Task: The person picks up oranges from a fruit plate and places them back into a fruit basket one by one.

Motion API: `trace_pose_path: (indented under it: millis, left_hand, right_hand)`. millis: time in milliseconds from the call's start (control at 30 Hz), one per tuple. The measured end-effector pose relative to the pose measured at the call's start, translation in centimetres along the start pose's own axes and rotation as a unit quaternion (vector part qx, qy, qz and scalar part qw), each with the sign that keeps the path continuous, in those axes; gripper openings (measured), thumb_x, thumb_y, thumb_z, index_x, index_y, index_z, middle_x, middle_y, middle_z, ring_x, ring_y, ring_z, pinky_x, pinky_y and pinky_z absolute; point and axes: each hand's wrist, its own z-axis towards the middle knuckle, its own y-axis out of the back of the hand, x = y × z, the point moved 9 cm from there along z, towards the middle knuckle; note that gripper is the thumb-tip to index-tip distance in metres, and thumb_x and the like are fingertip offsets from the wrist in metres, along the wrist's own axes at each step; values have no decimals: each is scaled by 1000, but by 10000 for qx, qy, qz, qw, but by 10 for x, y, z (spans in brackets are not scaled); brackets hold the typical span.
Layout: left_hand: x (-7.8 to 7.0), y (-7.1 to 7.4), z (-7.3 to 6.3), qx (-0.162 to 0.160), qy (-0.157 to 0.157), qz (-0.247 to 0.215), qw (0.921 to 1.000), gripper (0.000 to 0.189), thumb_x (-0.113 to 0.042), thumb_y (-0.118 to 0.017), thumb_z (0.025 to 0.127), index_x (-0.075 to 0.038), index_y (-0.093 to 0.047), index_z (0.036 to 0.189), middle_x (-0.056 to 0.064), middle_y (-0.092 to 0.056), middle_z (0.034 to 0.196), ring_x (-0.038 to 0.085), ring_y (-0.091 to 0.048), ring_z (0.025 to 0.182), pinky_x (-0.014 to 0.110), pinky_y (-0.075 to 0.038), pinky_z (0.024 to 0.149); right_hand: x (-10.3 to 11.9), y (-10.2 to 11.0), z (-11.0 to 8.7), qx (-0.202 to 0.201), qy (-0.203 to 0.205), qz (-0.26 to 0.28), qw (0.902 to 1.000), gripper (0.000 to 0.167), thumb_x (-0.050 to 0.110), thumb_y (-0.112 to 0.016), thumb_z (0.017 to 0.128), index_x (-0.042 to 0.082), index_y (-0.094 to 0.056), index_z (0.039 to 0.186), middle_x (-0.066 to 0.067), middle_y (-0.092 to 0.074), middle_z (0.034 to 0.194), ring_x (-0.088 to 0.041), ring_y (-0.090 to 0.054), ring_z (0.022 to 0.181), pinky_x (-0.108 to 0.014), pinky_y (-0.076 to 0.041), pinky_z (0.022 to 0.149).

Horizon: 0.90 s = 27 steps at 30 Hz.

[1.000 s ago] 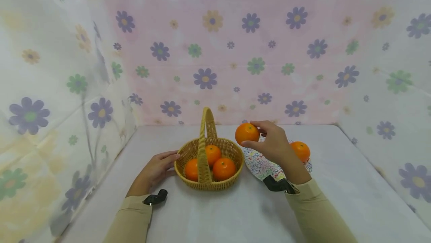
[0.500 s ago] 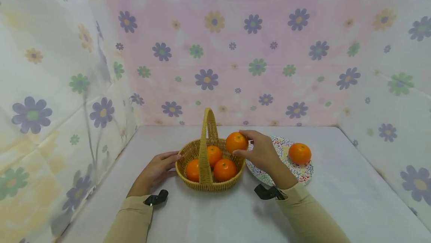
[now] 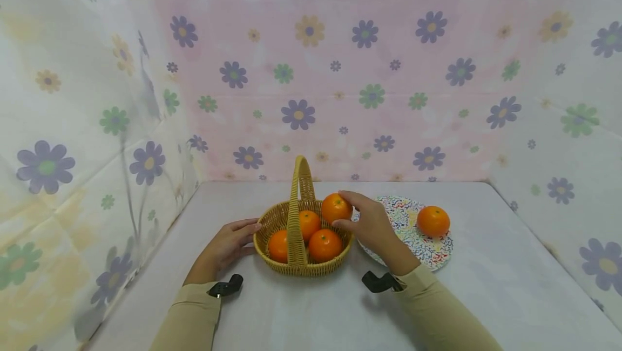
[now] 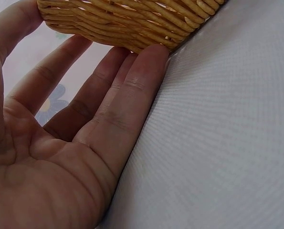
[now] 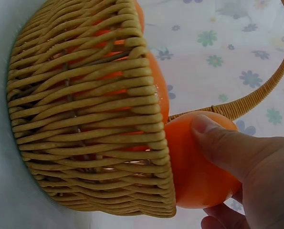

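Note:
A wicker basket (image 3: 305, 270) with a tall handle stands mid-table, with 3 oranges (image 3: 324, 245) lying inside. My right hand (image 3: 371, 224) pinches another orange (image 3: 336, 208) between thumb and fingers, at the right side of the basket's opening. In the right wrist view, this held orange (image 5: 201, 167) shows right at the rim, thumb pressed on its skin. My left hand (image 3: 230, 243) steadies the basket from the left. Seen from the left wrist, its fairly straight fingers (image 4: 115, 114) touch the woven wall (image 4: 127, 21) with their tips.
Right of the basket lies a plate (image 3: 400, 213) speckled in several colours, bearing one orange (image 3: 433, 221). A white cloth covers the table (image 3: 311, 313). Flower-printed curtains (image 3: 335, 43) enclose the back and both sides.
My right hand has carried the orange left and down, from beside the plate to the basket's opening. More of the plate and its orange shows. My left hand stays at the basket.

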Motion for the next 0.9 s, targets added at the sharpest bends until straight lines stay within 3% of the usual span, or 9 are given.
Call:
trace_pose_path:
  millis: [633, 900]
  left_hand:
    - [2, 1, 1, -31, 43, -8, 10000, 64, -42, -77, 93, -8, -61, 144, 12, -60, 147, 24, -68, 121, 47, -61, 95]
    - [0, -1, 0, 101, -50, -34, 9999, 65, -39, -75, 95, -4, -57, 147, 15, -56, 151, 24, -67, 122, 46, -61, 96]
  right_hand:
    - [-2, -15, 0, 202, -159, 3, 9997, 70, 36, -86, 84, 14, -60, 145, -6, -63, 145, -26, -62, 131, -44, -59, 100]
    - [-10, -24, 0, 425, -408, 24, 9983, 71, 38, -86, 84, 13, -60, 146, -6, -64, 144, -27, -59, 136, -47, -51, 111]
